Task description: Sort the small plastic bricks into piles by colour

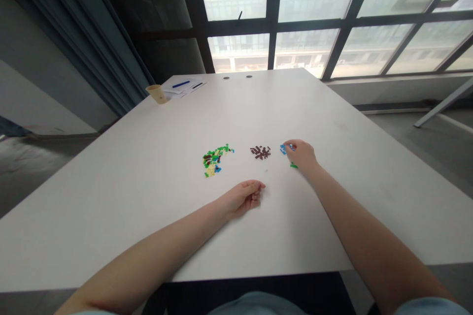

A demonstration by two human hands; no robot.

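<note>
My right hand (302, 153) is over a small group of blue toy bricks (283, 149), its fingertips pinched together among them. Whatever sits between those fingertips is too small to make out. A green brick (293, 165) lies just under the wrist side of that hand. My left hand (247, 197) rests on the table with its fingers curled in, and I cannot see whether anything is inside. Beyond it is a heap of dark brown bricks (260, 152). Further left spreads a mixed pile of green, yellow, blue and brown bricks (212, 160).
All of this is on a large white table (236, 113). At its far left stand a beige paper cup (157, 93) and some papers (188, 87) with a blue pen (181, 84) on top. Two dark round discs (237, 77) are near the far edge, before the windows.
</note>
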